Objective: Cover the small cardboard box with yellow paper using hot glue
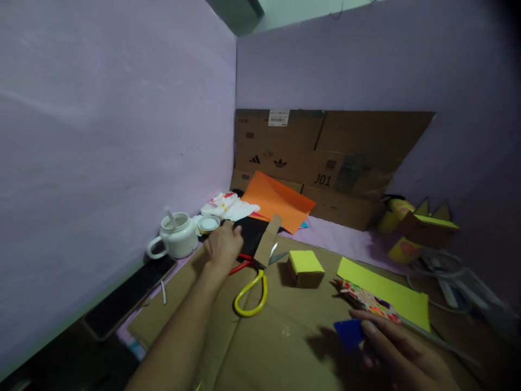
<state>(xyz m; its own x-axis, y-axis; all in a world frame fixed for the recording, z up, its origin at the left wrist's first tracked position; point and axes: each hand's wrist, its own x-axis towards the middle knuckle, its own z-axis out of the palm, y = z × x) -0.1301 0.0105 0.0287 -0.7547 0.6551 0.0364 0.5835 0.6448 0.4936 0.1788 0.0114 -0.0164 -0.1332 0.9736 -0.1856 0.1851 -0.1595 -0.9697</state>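
Observation:
My left hand [223, 245] reaches over the cardboard's far left part, close to the small lid [208, 224]; its fingers are curled, and what they hold, if anything, is hidden. In my right hand [393, 342], at the lower right, a small blue piece [349, 333] is pinched between thumb and fingers. Between the hands lie scissors with one yellow [264, 290] and one red handle, partly beneath a cardboard strip [268, 241]. To their right sits a small box with a yellow top [305, 262].
A white cup [179, 236] and a dark phone [128, 296] are at the left. Orange paper [277, 201] leans at the back. Yellow paper [391, 288], a patterned pouch [368, 300] and a cardboard piece with pointed ears [433, 228] are on the right.

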